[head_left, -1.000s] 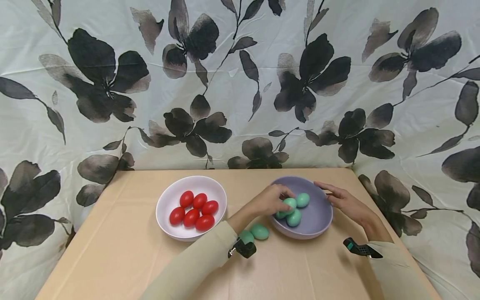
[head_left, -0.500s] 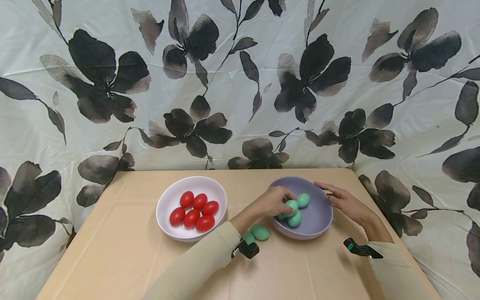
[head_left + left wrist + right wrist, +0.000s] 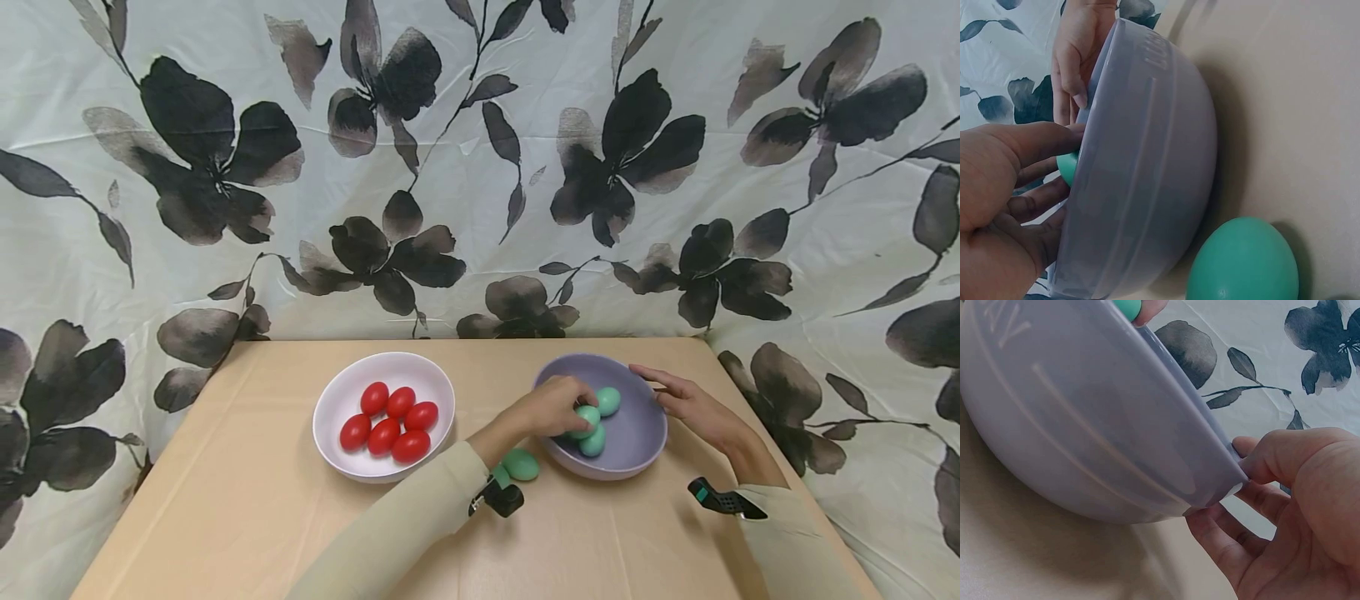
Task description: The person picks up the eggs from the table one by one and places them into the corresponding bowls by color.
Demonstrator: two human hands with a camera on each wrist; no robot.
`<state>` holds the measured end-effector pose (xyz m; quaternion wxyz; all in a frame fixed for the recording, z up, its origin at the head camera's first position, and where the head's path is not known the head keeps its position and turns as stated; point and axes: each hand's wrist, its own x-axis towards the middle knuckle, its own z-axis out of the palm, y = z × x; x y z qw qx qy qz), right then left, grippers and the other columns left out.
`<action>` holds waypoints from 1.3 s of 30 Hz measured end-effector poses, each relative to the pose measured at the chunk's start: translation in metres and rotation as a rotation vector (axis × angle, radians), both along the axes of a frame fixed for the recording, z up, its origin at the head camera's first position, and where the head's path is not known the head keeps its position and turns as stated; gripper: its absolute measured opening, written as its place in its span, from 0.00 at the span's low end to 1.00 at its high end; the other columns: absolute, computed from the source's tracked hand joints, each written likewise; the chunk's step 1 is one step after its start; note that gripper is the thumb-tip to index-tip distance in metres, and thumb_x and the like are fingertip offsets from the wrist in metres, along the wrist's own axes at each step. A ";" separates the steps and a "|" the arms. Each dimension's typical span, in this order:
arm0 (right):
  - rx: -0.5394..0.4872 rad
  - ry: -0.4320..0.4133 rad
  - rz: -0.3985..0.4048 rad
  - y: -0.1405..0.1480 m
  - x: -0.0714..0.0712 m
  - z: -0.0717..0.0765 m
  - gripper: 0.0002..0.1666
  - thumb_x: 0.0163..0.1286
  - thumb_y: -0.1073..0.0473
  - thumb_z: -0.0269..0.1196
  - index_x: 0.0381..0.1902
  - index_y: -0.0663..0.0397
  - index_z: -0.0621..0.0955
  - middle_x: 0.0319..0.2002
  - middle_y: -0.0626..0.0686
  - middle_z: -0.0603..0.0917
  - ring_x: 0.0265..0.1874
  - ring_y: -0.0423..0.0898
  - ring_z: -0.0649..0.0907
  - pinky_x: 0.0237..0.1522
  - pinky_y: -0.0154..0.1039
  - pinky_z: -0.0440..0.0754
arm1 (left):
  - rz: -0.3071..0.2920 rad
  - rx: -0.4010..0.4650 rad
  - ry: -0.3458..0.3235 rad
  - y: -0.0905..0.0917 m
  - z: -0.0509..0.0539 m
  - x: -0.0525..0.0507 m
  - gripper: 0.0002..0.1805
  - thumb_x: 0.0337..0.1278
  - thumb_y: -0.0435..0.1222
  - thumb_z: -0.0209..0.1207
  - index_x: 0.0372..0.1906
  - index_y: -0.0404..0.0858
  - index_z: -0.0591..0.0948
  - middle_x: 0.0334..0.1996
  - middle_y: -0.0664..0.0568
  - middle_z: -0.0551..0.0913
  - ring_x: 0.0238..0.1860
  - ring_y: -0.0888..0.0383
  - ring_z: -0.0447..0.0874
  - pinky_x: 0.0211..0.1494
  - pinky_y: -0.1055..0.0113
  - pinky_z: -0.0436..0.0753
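Observation:
My left hand (image 3: 553, 408) reaches over the near-left rim of the purple bowl (image 3: 637, 433) and holds a green egg (image 3: 588, 418) between thumb and fingers. In the left wrist view that egg (image 3: 1067, 167) shows only partly behind the rim. Two more green eggs in the bowl are plain to see, one behind (image 3: 608, 401) and one in front (image 3: 592, 442); the hand may hide others. On the bowl's right side, my right hand (image 3: 693, 408) grips the rim. The right wrist view has its thumb over the rim and fingertips (image 3: 1200, 519) against the outer wall.
A white bowl (image 3: 333, 454) with several red eggs (image 3: 384, 437) stands to the left. Green eggs (image 3: 521, 464) lie on the table (image 3: 570, 542) beside the purple bowl, one partly behind my left wrist. A floral cloth (image 3: 480, 167) hangs behind the table.
My left hand has shifted slightly to the right and down inside the purple bowl, with the egg in its fingers. The right hand has stayed at the rim.

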<state>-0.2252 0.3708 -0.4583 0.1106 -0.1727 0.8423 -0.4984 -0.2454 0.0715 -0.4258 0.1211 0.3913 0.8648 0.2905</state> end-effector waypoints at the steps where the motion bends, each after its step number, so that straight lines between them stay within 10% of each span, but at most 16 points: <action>1: 0.000 -0.001 0.000 0.000 0.000 0.000 0.29 0.82 0.62 0.46 0.78 0.49 0.64 0.79 0.57 0.60 0.76 0.64 0.56 0.58 0.23 0.71 | -0.002 -0.004 0.002 0.000 0.000 0.000 0.18 0.57 0.36 0.71 0.53 0.39 0.86 0.45 0.56 0.88 0.48 0.68 0.81 0.55 0.77 0.76; 19: 0.011 0.003 -0.020 -0.001 0.000 0.002 0.29 0.81 0.61 0.48 0.78 0.49 0.65 0.78 0.57 0.61 0.77 0.63 0.56 0.58 0.22 0.70 | -0.029 -0.082 0.045 -0.002 -0.001 0.003 0.17 0.54 0.36 0.73 0.50 0.40 0.86 0.43 0.56 0.86 0.45 0.66 0.80 0.53 0.76 0.76; 39: 0.003 0.012 -0.009 0.001 -0.002 -0.002 0.29 0.81 0.60 0.49 0.78 0.49 0.65 0.78 0.57 0.61 0.77 0.64 0.54 0.58 0.19 0.66 | -0.052 0.276 -0.169 -0.043 0.007 -0.009 0.19 0.58 0.25 0.66 0.56 0.30 0.82 0.53 0.37 0.85 0.48 0.54 0.88 0.49 0.77 0.82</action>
